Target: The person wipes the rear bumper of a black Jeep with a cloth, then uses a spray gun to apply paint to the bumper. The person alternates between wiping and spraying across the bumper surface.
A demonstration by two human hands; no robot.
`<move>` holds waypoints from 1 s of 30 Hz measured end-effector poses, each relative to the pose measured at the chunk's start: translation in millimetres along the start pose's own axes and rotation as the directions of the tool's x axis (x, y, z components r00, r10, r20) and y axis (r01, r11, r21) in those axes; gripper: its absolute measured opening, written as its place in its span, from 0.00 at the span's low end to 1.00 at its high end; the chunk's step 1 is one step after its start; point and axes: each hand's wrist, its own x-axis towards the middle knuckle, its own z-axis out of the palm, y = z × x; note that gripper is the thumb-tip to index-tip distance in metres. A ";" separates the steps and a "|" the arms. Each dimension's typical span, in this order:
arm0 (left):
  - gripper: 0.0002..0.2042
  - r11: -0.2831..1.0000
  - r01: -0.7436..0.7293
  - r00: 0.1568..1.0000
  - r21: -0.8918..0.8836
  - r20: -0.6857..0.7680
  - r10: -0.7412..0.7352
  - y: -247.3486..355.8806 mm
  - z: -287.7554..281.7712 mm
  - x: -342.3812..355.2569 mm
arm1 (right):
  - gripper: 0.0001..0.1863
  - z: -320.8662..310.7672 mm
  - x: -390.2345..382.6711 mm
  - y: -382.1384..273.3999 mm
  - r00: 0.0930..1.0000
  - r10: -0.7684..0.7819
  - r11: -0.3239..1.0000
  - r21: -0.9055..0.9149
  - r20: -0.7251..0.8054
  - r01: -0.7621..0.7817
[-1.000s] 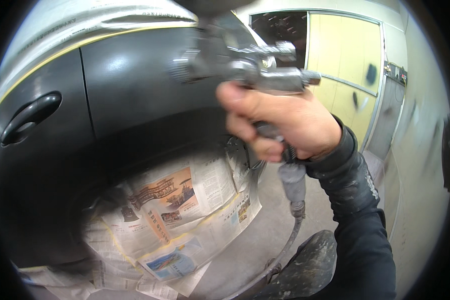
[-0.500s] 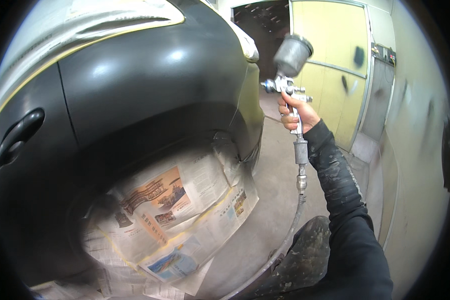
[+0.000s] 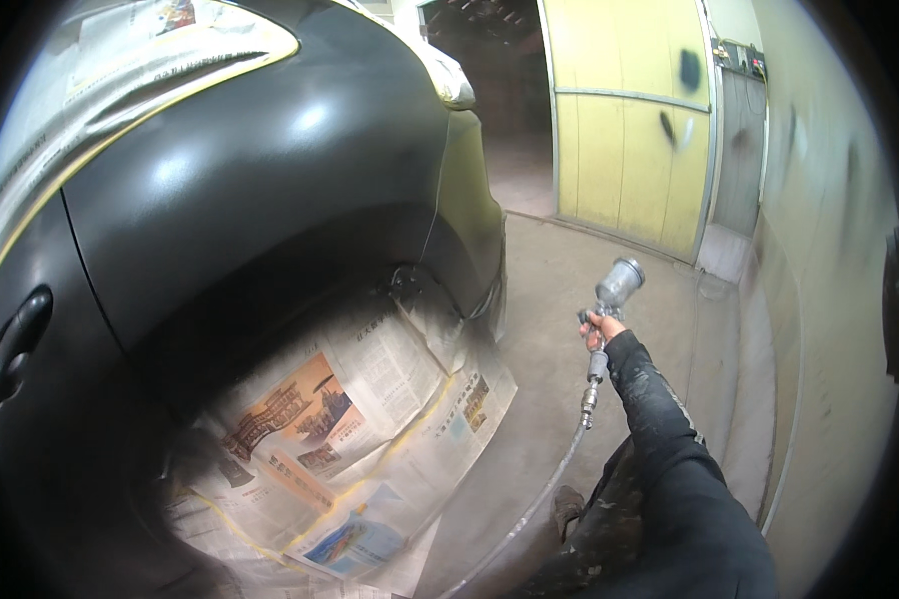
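Observation:
My right hand (image 3: 602,327) is wrapped round the grip of a spray gun (image 3: 589,317), held low over the floor to the right of the car. A grey paint cup (image 3: 621,283) tops the gun, tilted to the right. From the grip's lower end an air hose (image 3: 544,489) curves down and to the left. The car's dark rear side panel (image 3: 270,150) fills the left of the view, apart from the gun. Newspaper masking sheets (image 3: 400,369) cover the wheel area. My left hand is out of view.
A dark door handle (image 3: 20,344) sticks out at the far left. Paper and yellow tape mask the car window (image 3: 150,60). A yellow door (image 3: 629,150) stands at the back beside a dark opening. A pale wall (image 3: 819,250) runs along the right.
The spray gun in my right hand has dropped lower and farther from the car's rear. The view has shifted too, showing more floor and my shoe.

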 end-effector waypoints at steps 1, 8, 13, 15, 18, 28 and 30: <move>0.15 1.000 -0.016 1.000 0.018 0.001 0.016 -2.3 1.1 6.3 | 0.13 -9.2 1.2 9.1 0.996 0.019 0.999 0.035 -0.087 -0.016; 0.16 0.984 -0.076 0.996 0.161 0.059 0.067 -6.9 3.1 32.9 | 0.13 -15.8 -46.8 13.6 0.984 -0.155 0.982 -0.118 -0.089 0.144; 0.16 0.959 -0.097 0.991 0.264 0.118 0.068 -27.6 13.9 44.1 | 0.17 27.3 -104.0 -8.1 0.985 -0.171 0.982 -0.090 -0.026 0.168; 0.16 0.948 -0.112 0.986 0.298 0.153 0.068 -44.3 21.1 48.4 | 0.16 38.0 -122.1 -11.7 0.976 -0.178 0.977 -0.140 -0.127 0.160; 0.16 0.857 -0.262 0.958 0.444 0.229 0.174 -57.4 26.9 57.9 | 0.16 47.4 -131.6 -13.7 0.967 -0.221 0.960 -0.200 -0.126 0.193; 0.14 0.982 0.023 0.986 0.186 0.155 -0.053 -9.5 18.0 76.3 | 0.18 114.8 -179.2 -43.0 0.947 -0.309 0.924 -0.265 -0.092 0.276; 0.14 0.986 0.019 0.988 0.168 0.148 -0.045 -6.8 15.2 78.9 | 0.18 149.7 -194.4 -55.1 0.940 -0.335 0.902 -0.311 -0.061 0.301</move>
